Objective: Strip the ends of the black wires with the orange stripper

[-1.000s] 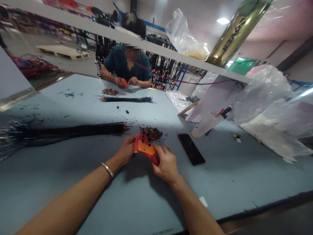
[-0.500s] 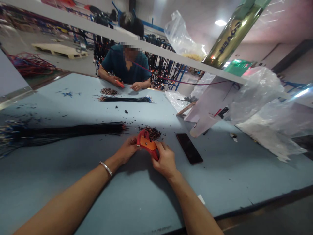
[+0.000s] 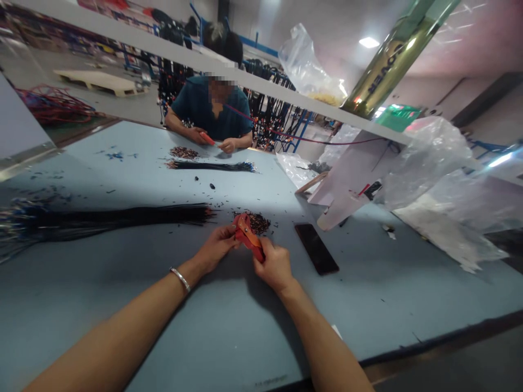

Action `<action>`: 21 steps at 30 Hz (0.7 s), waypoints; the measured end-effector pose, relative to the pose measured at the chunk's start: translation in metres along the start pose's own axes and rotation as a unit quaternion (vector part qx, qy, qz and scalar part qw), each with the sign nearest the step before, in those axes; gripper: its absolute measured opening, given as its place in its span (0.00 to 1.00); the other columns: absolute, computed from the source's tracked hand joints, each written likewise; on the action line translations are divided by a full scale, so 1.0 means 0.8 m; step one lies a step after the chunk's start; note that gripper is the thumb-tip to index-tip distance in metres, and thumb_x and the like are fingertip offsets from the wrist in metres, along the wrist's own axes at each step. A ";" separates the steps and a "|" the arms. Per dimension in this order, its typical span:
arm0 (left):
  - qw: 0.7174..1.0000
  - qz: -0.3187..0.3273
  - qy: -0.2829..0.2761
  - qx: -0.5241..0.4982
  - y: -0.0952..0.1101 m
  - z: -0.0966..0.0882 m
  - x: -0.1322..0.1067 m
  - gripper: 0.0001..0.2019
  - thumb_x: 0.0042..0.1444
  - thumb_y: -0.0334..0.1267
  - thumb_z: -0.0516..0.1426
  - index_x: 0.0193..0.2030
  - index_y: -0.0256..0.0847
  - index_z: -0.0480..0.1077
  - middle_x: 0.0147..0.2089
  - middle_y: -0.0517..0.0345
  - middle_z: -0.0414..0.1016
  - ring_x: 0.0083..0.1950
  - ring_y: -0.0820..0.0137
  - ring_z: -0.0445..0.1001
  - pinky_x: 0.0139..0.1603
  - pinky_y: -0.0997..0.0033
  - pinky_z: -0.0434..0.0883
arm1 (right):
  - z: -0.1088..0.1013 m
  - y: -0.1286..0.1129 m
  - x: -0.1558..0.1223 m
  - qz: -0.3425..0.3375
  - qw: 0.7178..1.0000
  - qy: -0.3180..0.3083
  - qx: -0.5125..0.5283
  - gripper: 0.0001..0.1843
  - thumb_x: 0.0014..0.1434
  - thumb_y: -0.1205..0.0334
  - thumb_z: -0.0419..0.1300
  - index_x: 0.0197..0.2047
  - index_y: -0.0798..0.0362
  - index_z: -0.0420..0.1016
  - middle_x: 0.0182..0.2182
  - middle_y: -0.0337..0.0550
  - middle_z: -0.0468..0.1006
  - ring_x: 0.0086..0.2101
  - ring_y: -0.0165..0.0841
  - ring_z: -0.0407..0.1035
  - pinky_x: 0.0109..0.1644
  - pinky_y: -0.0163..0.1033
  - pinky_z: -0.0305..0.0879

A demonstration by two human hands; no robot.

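A red and orange wire stripper (image 3: 249, 235) is in front of me over the blue-grey table, its handles squeezed together in my right hand (image 3: 276, 267). At the tool's head is my left hand (image 3: 217, 246), fingers pinched together; whatever is between them is too small or hidden to make out. A silver bangle circles my left wrist. Just behind the tool lies a heap of short dark and copper-coloured offcuts (image 3: 260, 223). Left of my hands stretches a long bundle of black wires (image 3: 122, 222), with blue-tipped ends at the far left.
A black phone (image 3: 316, 248) lies right of my right hand. Across the table, a person (image 3: 212, 111) holds a red tool, behind a second wire bundle (image 3: 212, 166) and an offcut heap (image 3: 184, 153). Plastic bags (image 3: 429, 158) and a white shelf post stand at the right.
The stripper's handles have closed in my right hand, and its head has turned a little. My left hand stays at its jaws. The person opposite has brought their red tool toward their other hand.
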State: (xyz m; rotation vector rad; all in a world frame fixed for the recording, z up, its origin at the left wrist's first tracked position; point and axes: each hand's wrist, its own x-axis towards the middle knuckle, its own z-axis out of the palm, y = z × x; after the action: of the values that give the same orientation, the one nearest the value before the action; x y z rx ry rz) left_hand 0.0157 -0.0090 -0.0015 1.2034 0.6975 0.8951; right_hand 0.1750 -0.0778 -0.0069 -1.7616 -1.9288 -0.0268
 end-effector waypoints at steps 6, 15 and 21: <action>1.000 -0.001 0.020 0.019 0.004 0.000 -0.001 0.15 0.51 0.49 0.61 0.29 0.38 0.68 0.21 0.67 0.60 0.21 0.79 0.50 0.21 0.74 0.45 | -0.025 -0.015 0.003 0.093 0.969 -0.013 0.230 0.10 0.50 0.59 0.59 0.36 0.54 0.71 0.24 0.40 0.74 0.25 0.34 0.67 0.31 0.36 0.60; 0.995 0.046 0.076 0.051 0.008 -0.001 -0.001 0.18 0.49 0.53 0.62 0.33 0.39 0.71 0.22 0.66 0.61 0.22 0.78 0.55 0.23 0.75 0.52 | -0.028 -0.005 -0.014 0.259 0.592 -0.181 0.742 0.19 0.47 0.58 0.63 0.43 0.56 0.73 0.30 0.43 0.79 0.29 0.36 0.74 0.32 0.40 0.70; 0.986 0.075 0.118 0.087 0.008 -0.006 0.000 0.14 0.49 0.49 0.61 0.32 0.39 0.72 0.27 0.63 0.66 0.29 0.74 0.61 0.30 0.74 0.58 | -0.024 0.000 -0.017 0.252 0.573 -0.220 0.748 0.18 0.48 0.60 0.64 0.42 0.57 0.74 0.31 0.43 0.80 0.29 0.35 0.75 0.30 0.38 0.70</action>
State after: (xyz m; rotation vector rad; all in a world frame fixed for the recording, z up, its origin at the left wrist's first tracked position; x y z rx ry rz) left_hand 0.0103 -0.0062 0.0039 1.3317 0.8978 1.1333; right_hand 0.1818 -0.0970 0.0044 -0.8755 -0.7544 1.7938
